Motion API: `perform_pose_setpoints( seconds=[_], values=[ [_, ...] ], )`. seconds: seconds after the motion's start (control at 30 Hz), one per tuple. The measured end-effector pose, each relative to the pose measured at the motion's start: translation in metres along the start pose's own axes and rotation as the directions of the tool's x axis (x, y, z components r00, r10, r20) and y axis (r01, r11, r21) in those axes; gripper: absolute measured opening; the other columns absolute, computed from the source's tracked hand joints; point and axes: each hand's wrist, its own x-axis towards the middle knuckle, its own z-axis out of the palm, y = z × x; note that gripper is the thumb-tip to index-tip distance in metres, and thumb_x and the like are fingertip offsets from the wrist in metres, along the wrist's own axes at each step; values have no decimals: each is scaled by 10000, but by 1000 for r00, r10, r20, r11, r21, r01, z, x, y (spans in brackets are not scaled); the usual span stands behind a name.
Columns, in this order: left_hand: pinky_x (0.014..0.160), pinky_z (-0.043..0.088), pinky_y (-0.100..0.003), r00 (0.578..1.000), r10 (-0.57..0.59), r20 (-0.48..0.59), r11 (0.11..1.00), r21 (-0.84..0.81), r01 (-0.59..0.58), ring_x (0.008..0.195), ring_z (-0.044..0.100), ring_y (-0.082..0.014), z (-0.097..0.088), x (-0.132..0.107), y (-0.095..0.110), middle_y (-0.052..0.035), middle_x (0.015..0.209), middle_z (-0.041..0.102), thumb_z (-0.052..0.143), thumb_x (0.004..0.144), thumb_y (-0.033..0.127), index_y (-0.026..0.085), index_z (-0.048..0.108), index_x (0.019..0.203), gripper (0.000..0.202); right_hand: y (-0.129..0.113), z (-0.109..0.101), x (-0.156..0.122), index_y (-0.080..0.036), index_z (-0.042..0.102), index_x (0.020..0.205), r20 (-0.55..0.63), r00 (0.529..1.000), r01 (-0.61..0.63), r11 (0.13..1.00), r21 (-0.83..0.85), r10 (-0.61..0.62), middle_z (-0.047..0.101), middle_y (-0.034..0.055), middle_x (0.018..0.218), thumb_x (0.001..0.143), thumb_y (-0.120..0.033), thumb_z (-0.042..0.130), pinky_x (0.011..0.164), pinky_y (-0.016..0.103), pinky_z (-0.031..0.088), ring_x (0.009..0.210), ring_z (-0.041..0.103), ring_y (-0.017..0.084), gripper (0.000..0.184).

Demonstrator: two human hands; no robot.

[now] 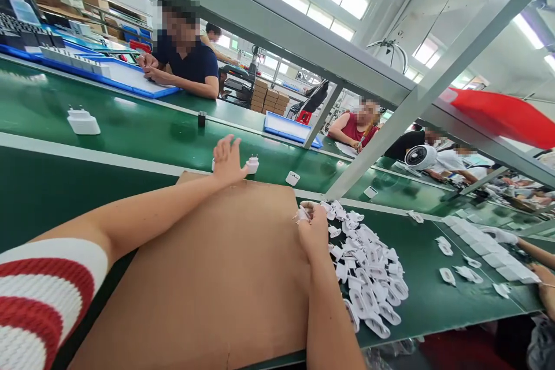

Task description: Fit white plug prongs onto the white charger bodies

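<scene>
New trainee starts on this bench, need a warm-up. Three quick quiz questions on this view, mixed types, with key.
1. True or false: the left hand is beside a white two-pin charger.
2. Where is the right hand, which holds a small white part?
A) in a blue tray
B) at the edge of the pile of white parts
C) on the fan
3. What is the large brown sheet made of?

Key: 1 true; 2 B; 3 cardboard.

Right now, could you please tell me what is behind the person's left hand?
Beyond the left hand, the green surface shows, with a white two-pin plug adapter to its right and a white sliver at its left edge. Whatever the hand covers is hidden.
</scene>
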Motion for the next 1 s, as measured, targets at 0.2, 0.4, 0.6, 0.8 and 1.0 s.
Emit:
perform_pose_setpoints(
  seconds=[0.2, 0.4, 0.6, 0.8, 1.0],
  values=[
    [1158, 341, -535, 921, -374, 106, 927, 12, 375, 1392, 413, -451, -33, 26, -58, -308, 1475, 460, 750, 771, 411, 14, 493, 1383, 773, -12, 16, -11, -184, 632, 1109, 161, 987, -40, 975, 218, 5, 631, 91, 1101, 761, -260, 646, 790, 339, 563, 889, 641, 192, 357],
    [981, 482, -364, 941, -204, 269, 957, -149, 250, 1059, 624, -255, -62, 13, -61, -126, 1117, 697, 518, 984, 441, 92, 624, 1196, 422, -25, 19, -15, -201, 660, 988, 358, 930, -236, 876, 421, 79, 707, 31, 920, 731, -292, 729, 668, 285, 522, 750, 660, 159, 281],
    [1013, 482, -370, 897, 313, 312, 911, -367, -190, 1090, 631, -258, -57, -51, -5, -65, 1168, 717, 558, 933, 493, 178, 637, 1286, 480, -28, 23, -8, -247, 606, 1082, 371, 928, -252, 750, 611, 10, 701, 20, 1016, 686, -238, 771, 708, 264, 569, 925, 730, 178, 428],
    [968, 513, -353, 722, 488, 490, 825, -529, -198, 1148, 654, -271, -41, -101, 25, -70, 1309, 682, 630, 859, 539, 232, 564, 1402, 627, -26, 21, -8, -248, 565, 1061, 331, 944, -212, 763, 611, -2, 700, 6, 1008, 645, -228, 843, 857, 315, 600, 924, 737, 174, 501],
    [729, 476, -309, 714, 470, 518, 838, -516, -177, 892, 634, -234, -33, -100, 11, -58, 957, 677, 684, 811, 621, 189, 666, 949, 454, -20, 15, -11, -231, 639, 1160, 342, 935, -56, 919, 390, -88, 668, 82, 1258, 857, -251, 655, 870, 316, 578, 957, 697, 153, 304]
  ],
)
